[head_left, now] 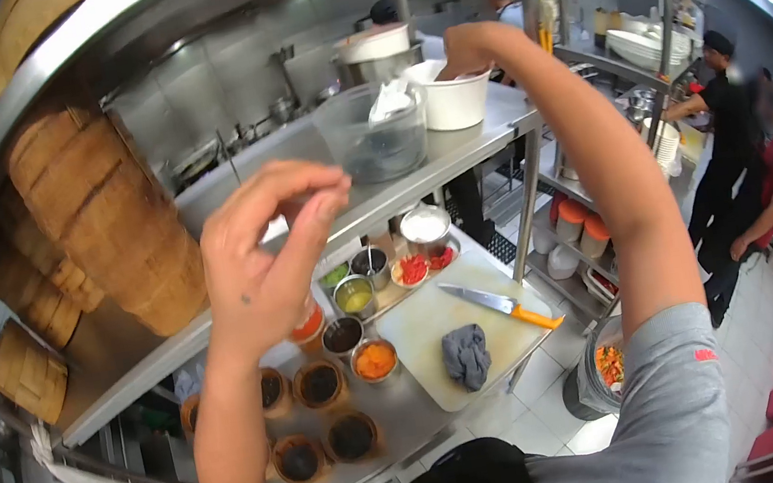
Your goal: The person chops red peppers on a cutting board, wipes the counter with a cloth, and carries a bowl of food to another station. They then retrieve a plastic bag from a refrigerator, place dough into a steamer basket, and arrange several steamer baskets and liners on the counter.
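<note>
My left hand is raised in front of the steel shelf, its fingers curled and the thumb close to the fingertips. I see nothing in it. My right hand reaches over the rim of a white tub on the shelf, its fingertips hidden in the tub. Beside that tub stands a large clear plastic container with crumpled white material at its rim. Below, a yellow-handled knife and a dark grey cloth lie on a white cutting board.
Stacked bamboo steamers fill the left of the shelf. Several dark-filled cups, an orange-filled cup and chopped red pieces sit on the lower counter. A bin stands right. Other people are farther right.
</note>
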`<action>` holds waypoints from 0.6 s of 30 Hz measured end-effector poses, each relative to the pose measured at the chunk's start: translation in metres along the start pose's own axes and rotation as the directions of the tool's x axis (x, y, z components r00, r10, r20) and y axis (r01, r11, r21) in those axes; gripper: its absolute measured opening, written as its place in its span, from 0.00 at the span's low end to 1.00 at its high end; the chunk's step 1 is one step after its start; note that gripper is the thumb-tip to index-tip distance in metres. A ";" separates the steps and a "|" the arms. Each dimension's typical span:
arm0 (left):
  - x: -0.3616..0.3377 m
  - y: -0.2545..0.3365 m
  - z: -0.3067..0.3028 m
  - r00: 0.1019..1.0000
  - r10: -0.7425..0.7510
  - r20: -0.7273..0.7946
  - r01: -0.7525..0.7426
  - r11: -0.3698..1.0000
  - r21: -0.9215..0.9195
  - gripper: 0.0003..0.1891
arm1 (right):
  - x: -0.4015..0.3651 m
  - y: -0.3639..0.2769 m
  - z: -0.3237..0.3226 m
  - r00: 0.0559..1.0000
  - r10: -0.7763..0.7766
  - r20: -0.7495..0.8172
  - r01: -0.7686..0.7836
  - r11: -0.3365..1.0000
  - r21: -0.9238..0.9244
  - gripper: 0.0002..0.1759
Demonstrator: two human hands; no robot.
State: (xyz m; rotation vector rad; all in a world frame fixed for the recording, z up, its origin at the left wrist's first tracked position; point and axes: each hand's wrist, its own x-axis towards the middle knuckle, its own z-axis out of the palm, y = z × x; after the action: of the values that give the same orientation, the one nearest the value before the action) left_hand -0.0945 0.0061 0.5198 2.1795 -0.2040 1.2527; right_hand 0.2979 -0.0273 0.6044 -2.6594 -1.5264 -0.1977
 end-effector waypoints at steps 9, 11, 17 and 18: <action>0.039 0.000 0.004 0.999 0.029 0.020 -0.032 0.987 0.158 0.13 | 0.027 0.012 -0.003 0.912 -0.108 0.396 0.026 0.978 0.207 0.31; 0.044 0.019 -0.005 0.989 -0.017 0.144 0.000 0.993 0.117 0.19 | 0.027 0.019 -0.003 0.934 -0.152 0.325 0.019 0.925 0.379 0.28; 0.079 0.033 0.020 1.000 0.024 0.002 -0.024 0.978 0.206 0.14 | 0.066 0.039 0.005 0.952 -0.127 0.278 0.110 0.991 0.077 0.24; 0.086 0.037 0.022 1.000 0.013 -0.023 -0.006 0.962 0.274 0.14 | 0.078 0.053 0.010 0.926 -0.286 0.247 0.195 0.921 0.338 0.12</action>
State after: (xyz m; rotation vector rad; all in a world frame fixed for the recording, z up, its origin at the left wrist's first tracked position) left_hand -0.0475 -0.0221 0.5987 2.3954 -0.0318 1.3818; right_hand 0.3835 0.0138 0.6060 -2.3252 -1.7981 0.4108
